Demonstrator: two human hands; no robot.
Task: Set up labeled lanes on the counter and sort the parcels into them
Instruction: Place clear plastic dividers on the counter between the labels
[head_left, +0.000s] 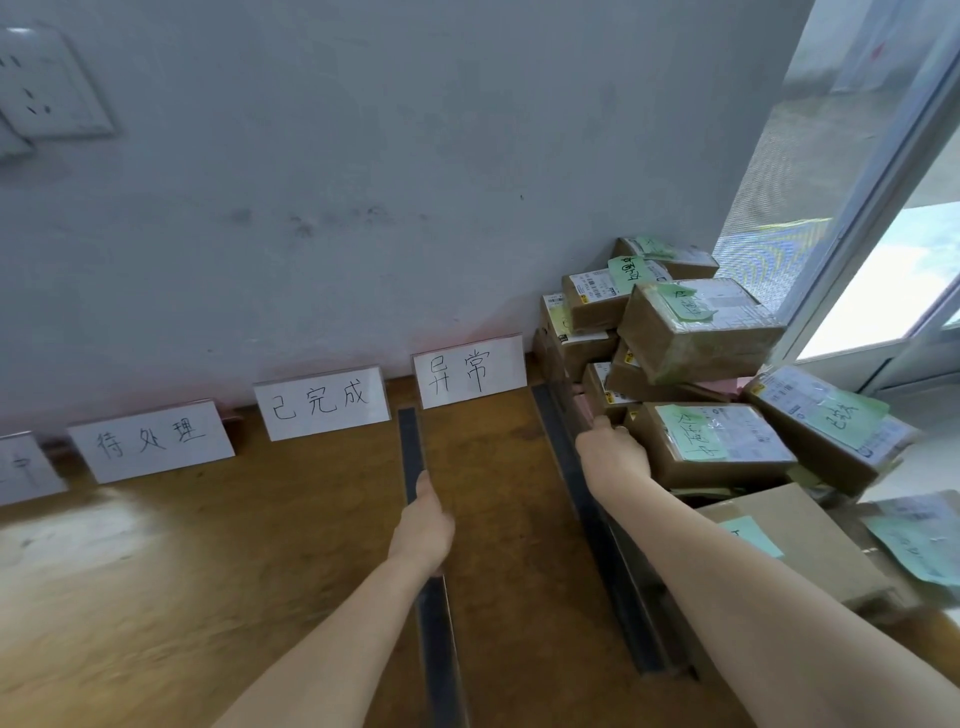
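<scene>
Two hands down on counter (218, 545). Left hand (423, 527) fingers curled, pressing on dark divider strip (415, 452). Right hand (613, 454) fingers closed against brown parcel (711, 447).

The leftmost label card (23, 467) is cut by the picture's left edge, showing one character only. The left hand (423, 525) hides the middle of a dark divider strip (413, 447). The right hand (613, 454) hides its fingertips behind a parcel (717, 447). Green-note handwriting (696, 434) is too blurred to read. Lower boxes in the parcel pile (675, 332) are mostly hidden.
</scene>
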